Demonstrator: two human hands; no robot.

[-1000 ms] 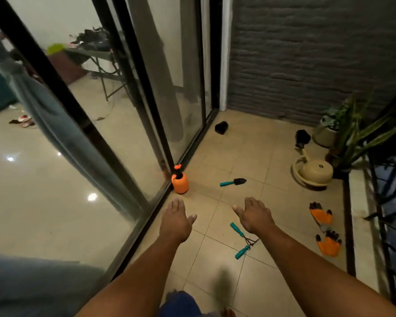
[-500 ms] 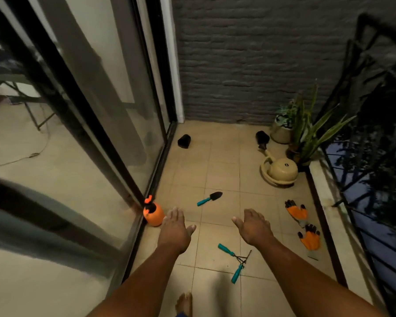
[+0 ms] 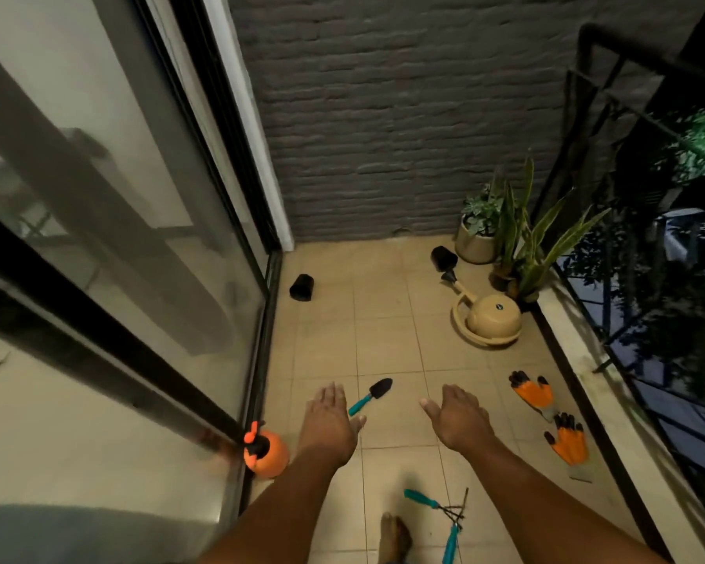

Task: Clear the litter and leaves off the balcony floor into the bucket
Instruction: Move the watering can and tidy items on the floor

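My left hand [image 3: 329,421] and my right hand [image 3: 458,417] are stretched out palm down over the tiled balcony floor [image 3: 387,319], fingers straight, holding nothing. A small trowel with a teal handle [image 3: 370,396] lies on the tiles between them. Two black pots lie tipped over on the floor, one by the door track [image 3: 302,287] and one near the planter [image 3: 443,258]. No bucket and no loose leaves show in this view. My bare foot [image 3: 393,539] stands at the bottom.
An orange spray bottle [image 3: 266,453] stands by the sliding glass door [image 3: 119,238]. Orange gloves [image 3: 533,390], [image 3: 568,443], teal hand tools [image 3: 444,519], a beige watering can [image 3: 489,319] and potted plants [image 3: 505,230] line the right. A black railing [image 3: 627,238] bounds the right edge.
The view has swung right and advanced onto the balcony. Both hands stay outstretched and empty; the trowel now lies between them and the hand rakes have fallen behind.
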